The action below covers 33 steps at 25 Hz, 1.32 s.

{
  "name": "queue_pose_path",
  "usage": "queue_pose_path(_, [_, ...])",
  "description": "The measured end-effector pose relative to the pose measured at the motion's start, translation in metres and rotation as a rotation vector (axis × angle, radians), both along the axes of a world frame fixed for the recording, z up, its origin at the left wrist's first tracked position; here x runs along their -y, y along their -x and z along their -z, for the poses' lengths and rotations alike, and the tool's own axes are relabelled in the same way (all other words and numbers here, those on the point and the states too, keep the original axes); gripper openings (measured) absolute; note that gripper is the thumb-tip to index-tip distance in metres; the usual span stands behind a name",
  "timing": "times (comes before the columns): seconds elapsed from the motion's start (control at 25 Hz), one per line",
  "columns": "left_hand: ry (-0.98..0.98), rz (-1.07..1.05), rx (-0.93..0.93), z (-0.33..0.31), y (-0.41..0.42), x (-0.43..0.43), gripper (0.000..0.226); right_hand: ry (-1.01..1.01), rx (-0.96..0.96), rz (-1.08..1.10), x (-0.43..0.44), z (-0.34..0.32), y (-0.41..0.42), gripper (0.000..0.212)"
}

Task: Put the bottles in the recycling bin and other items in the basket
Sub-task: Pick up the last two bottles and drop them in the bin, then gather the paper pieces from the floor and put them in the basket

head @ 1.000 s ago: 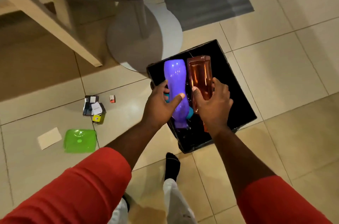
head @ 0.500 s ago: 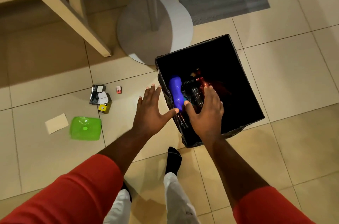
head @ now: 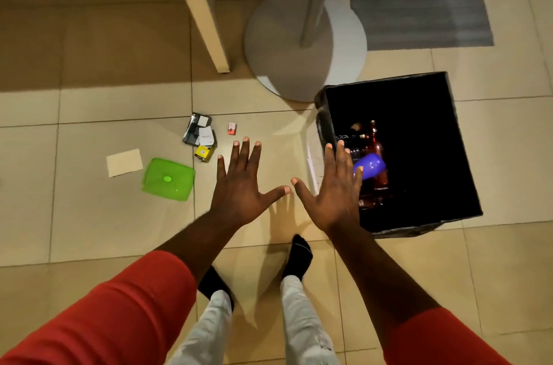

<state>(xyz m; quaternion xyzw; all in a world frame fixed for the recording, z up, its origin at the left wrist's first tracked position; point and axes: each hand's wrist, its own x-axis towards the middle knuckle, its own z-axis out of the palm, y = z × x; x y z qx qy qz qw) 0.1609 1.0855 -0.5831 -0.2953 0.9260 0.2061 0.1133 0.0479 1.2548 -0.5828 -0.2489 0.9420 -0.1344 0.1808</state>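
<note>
A black square bin [head: 454, 155] stands on the tiled floor at the right. Inside it lie a purple bottle [head: 372, 167] and an orange-red bottle [head: 377, 149]. My right hand [head: 336, 188] hovers over the bin's left rim, fingers spread, holding nothing. My left hand [head: 242, 182] is spread flat above the floor just left of it, also empty. On the floor to the left lie a green plastic lid [head: 168, 179], a beige card [head: 124, 162], a small pile of packets with a yellow box [head: 201, 137] and a small red item [head: 232, 128].
A round table base [head: 302, 44] with its pole stands behind the bin. A wooden leg [head: 206, 8] slants down at the back left. A grey mat [head: 419, 8] lies at the back right. My two feet in black socks [head: 299, 257] are below my hands.
Both bottles left my hands and dropped into the bin. My hands opened and moved left, away from the bin's middle; the view shifted left too.
</note>
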Motion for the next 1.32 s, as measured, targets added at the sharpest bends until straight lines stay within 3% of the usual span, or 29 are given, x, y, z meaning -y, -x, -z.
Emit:
queue_pose_path(0.64, [0.028, -0.156, 0.121, 0.000, -0.234, 0.175, 0.115, -0.002, 0.101, -0.255, 0.192, 0.014, -0.195, 0.098])
queue_pose_path(1.04, [-0.066, -0.291, 0.181, 0.082, -0.208, 0.235, 0.113, -0.005, 0.106, -0.275, 0.274, 0.112, -0.179, 0.100])
queue_pose_path(1.32, [-0.086, -0.226, 0.227, 0.207, -0.150, 0.298, 0.111, -0.049, 0.214, -0.265, 0.325, 0.244, -0.136, 0.105])
